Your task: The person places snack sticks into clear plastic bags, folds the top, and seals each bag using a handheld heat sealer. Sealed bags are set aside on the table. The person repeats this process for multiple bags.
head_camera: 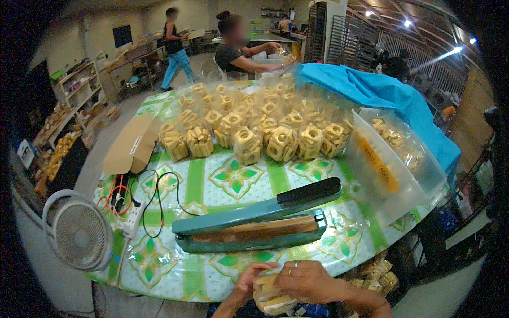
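Note:
Both hands are at the table's near edge, around one clear plastic bag of pale square biscuit-like pieces point(274, 299). My left hand point(251, 280) holds the bag's left side, fingers at its top. My right hand point(304, 280), with rings on a finger, lies over the bag's upper right, its fingertips partly hidden. Just beyond them a long teal impulse sealer point(254, 248) lies across the table, its black-handled arm point(238, 216) raised at the right end. Many filled clear bags point(246, 145) stand in rows farther back.
A translucent plastic bin point(381, 198) with an orange label stands right, beside a blue cloth point(358, 81). Left are a round fan point(79, 234), a power strip point(133, 220), looping cables and a cardboard box point(131, 145). One person point(234, 55) sits across the table; another point(173, 47) walks behind.

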`<action>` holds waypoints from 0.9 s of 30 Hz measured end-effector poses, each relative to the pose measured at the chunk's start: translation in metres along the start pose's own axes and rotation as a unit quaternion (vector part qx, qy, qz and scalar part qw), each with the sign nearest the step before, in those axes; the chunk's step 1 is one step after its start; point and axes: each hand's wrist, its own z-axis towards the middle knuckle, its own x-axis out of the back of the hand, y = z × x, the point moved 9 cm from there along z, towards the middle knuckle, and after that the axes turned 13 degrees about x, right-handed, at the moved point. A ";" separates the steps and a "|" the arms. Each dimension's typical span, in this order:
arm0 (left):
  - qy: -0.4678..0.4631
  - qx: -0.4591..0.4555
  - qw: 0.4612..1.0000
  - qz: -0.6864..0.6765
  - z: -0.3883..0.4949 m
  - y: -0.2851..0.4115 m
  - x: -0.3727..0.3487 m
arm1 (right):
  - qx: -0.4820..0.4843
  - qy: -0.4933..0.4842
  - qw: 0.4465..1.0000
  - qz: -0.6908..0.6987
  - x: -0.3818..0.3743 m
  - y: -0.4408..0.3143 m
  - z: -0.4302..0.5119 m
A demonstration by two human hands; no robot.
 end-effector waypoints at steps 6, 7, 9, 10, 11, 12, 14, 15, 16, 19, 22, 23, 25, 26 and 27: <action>-0.226 0.158 0.911 -0.307 -0.003 -0.063 -0.062 | -0.137 0.023 0.974 0.176 -0.001 0.080 -0.015; -0.189 0.180 0.901 -0.345 0.002 -0.076 -0.059 | -0.162 0.014 0.970 0.183 -0.007 0.102 -0.021; 0.001 0.216 0.903 -0.372 0.019 -0.108 -0.024 | -0.217 -0.034 0.956 0.193 -0.011 0.134 -0.019; 0.035 0.206 0.904 -0.373 0.028 -0.102 -0.019 | -0.212 -0.044 0.961 0.172 -0.012 0.149 -0.017; 0.070 0.196 0.904 -0.373 0.037 -0.095 -0.015 | -0.208 -0.054 0.965 0.151 -0.014 0.160 -0.016; 0.105 0.184 0.923 -0.322 0.041 -0.073 -0.016 | -0.227 -0.054 0.961 0.149 -0.010 0.164 -0.012; 0.038 0.196 0.878 -0.435 0.055 -0.081 -0.014 | -0.194 -0.038 0.961 0.191 -0.010 0.182 -0.018; 0.009 0.198 0.850 -0.488 0.060 -0.082 -0.014 | -0.203 -0.036 0.954 0.219 -0.021 0.197 -0.027; 0.011 0.185 0.845 -0.502 0.063 -0.073 -0.018 | -0.209 -0.033 0.946 0.243 -0.029 0.210 -0.030; -0.086 0.152 0.783 -0.597 0.068 -0.054 -0.037 | -0.226 -0.072 0.922 0.306 -0.054 0.230 -0.036; -0.076 0.148 0.768 -0.618 0.066 -0.056 -0.037 | -0.220 -0.075 0.921 0.314 -0.053 0.224 -0.030; -0.075 0.141 0.767 -0.621 0.066 -0.055 -0.037 | -0.228 -0.076 0.919 0.312 -0.048 0.219 -0.028; -0.072 0.131 0.764 -0.627 0.067 -0.052 -0.038 | -0.247 -0.087 0.922 0.285 -0.036 0.209 -0.019; -0.058 0.134 0.779 -0.610 0.067 -0.052 -0.038 | -0.255 -0.097 0.926 0.259 -0.031 0.208 -0.015; -0.048 0.139 0.793 -0.591 0.067 -0.051 -0.039 | -0.265 -0.105 0.930 0.231 -0.027 0.209 -0.015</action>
